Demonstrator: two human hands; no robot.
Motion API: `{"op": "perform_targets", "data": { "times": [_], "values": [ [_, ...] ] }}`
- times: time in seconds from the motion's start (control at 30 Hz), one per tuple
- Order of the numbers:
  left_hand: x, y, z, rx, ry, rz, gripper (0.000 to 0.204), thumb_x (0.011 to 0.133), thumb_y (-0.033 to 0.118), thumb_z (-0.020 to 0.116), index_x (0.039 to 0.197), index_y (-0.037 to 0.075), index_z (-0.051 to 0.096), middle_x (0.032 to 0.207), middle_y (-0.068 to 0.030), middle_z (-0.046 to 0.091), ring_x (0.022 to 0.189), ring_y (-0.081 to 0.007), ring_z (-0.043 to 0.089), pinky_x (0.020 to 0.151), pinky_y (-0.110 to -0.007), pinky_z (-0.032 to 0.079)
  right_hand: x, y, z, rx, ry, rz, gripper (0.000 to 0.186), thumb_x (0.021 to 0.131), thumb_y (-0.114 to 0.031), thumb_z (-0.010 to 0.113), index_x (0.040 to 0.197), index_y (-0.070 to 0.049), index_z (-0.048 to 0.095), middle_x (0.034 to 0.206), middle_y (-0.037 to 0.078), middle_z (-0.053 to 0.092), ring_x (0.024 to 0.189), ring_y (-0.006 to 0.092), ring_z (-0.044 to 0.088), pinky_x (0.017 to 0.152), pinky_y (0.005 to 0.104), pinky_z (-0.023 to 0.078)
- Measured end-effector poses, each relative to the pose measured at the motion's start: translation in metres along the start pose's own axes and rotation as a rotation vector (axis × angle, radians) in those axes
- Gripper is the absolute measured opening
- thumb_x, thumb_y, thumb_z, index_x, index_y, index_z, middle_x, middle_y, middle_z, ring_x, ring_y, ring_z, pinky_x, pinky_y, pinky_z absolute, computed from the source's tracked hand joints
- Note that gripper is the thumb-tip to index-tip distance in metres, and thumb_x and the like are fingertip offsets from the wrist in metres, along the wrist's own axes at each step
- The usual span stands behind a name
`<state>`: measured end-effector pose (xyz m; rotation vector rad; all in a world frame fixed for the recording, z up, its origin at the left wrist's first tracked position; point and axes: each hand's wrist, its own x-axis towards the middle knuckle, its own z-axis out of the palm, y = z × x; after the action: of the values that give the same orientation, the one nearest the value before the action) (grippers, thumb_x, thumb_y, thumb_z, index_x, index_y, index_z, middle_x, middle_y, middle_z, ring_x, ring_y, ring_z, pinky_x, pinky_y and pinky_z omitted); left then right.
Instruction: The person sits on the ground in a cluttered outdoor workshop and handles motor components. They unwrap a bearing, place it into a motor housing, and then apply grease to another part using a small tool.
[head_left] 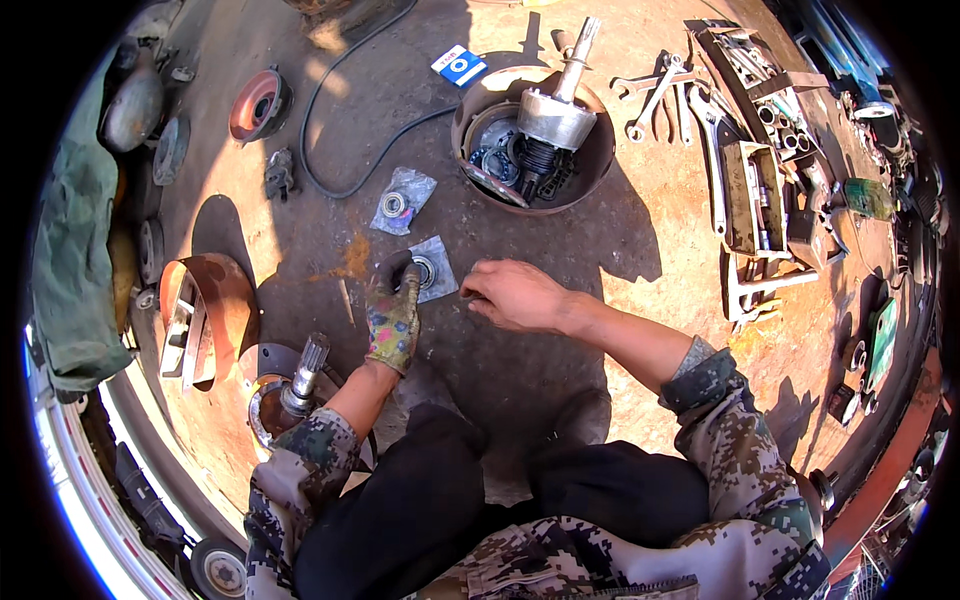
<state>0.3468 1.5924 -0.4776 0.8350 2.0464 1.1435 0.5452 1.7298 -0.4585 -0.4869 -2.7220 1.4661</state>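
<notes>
My left hand (393, 312), in a flowered glove with dark fingertips, closes on a ring bearing (424, 270) in a clear plastic bag (440, 273). Part of the bearing is hidden behind the thumb. To the right of the bag is my bare right hand (514, 294), its fingers curled together, with nothing visible in them. Just beyond my left hand, a second bagged bearing (394, 205) lies on the ground. Farther off stands a round metal basin (590, 180), holding a splined shaft with a drum-shaped housing (556, 118) and dark, greasy parts.
A blue-and-white box (459, 66) lies beside the basin, near a black hose (306, 135). Wrenches (660, 95) and toolboxes (752, 200) spread along the right. To the left stand a rusty metal drum (228, 300), a red-rimmed cup (262, 105) and a splined flange shaft (308, 370).
</notes>
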Motion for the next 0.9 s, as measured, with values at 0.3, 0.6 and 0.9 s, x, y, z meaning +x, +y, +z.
{"op": "perform_targets", "data": {
  "times": [0.3, 0.6, 0.9],
  "values": [
    [0.009, 0.037, 0.024, -0.221, -0.168, -0.137, 0.025, 0.103, 0.010, 0.062, 0.126, 0.000, 0.067, 0.108, -0.0047, 0.069, 0.094, -0.0129, 0.064, 0.082, -0.030, 0.054, -0.041, 0.011, 0.002, -0.005, -0.120, 0.017, 0.019, 0.093, -0.019, 0.067, 0.104, -0.003, 0.068, 0.107, 0.017, 0.069, 0.105, 0.0392, 0.066, 0.091, 0.0503, 0.053],
    [0.000, 0.031, 0.022, -0.320, -0.241, -0.208, 0.025, 0.103, 0.007, 0.063, 0.126, 0.002, 0.068, 0.100, -0.0016, 0.069, 0.081, -0.0094, 0.064, 0.074, -0.026, 0.054, -0.050, 0.007, 0.004, -0.020, -0.184, 0.035, 0.023, 0.094, -0.021, 0.068, 0.110, -0.004, 0.068, 0.110, 0.017, 0.068, 0.107, 0.0397, 0.066, 0.092, 0.0510, 0.053],
    [0.005, 0.034, 0.008, -0.331, -0.217, -0.218, 0.023, 0.103, 0.015, 0.065, 0.121, 0.002, 0.070, 0.091, -0.0019, 0.068, 0.081, -0.0104, 0.063, 0.073, -0.028, 0.053, -0.043, 0.001, 0.010, -0.045, -0.242, 0.022, 0.025, 0.095, -0.021, 0.067, 0.113, -0.004, 0.067, 0.113, 0.017, 0.067, 0.110, 0.0392, 0.065, 0.094, 0.0511, 0.052]
  ]
}}
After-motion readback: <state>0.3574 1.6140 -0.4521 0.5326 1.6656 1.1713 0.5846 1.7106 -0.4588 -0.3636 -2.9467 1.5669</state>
